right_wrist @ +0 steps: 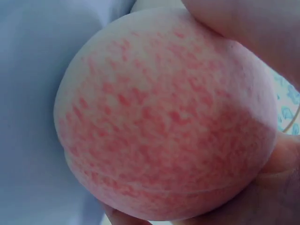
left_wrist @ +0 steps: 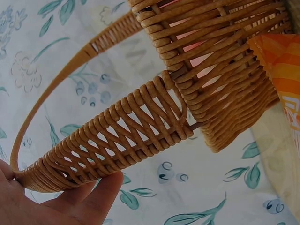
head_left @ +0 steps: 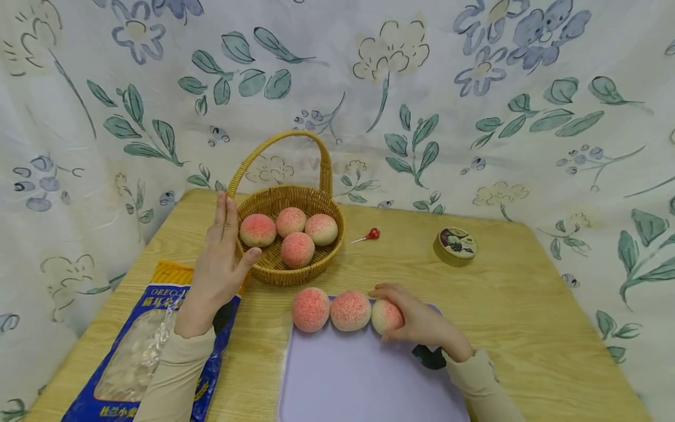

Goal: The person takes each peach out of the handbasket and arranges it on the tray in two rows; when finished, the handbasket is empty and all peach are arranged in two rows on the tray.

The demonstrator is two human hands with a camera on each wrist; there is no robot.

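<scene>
One peach [head_left: 387, 316] is at the upper edge of the lilac tray [head_left: 358, 375], pinched by your right hand [head_left: 427, 321], which comes from the right side with fingers bent over the fruit and thumb on its nearer side; whether the tray bears its weight, I cannot tell. Its skin is cream, with many pink-red speckles and one faint crease; to its left, in one row, lie a middle peach [head_left: 350, 310] and an end peach [head_left: 310, 309]. Your left hand [head_left: 213, 266] touches the handle [head_left: 289, 135] of the wicker basket [head_left: 297, 278], its visible fingers almost straight, thumb apart; four more peaches [head_left: 297, 250] lie inside. Below your left sleeve [head_left: 176, 375] is a blue bag [head_left: 123, 366]; beyond the tray, a red lollipop [head_left: 373, 234] and a round tin [head_left: 456, 246] are on the wooden table [head_left: 554, 328].
</scene>
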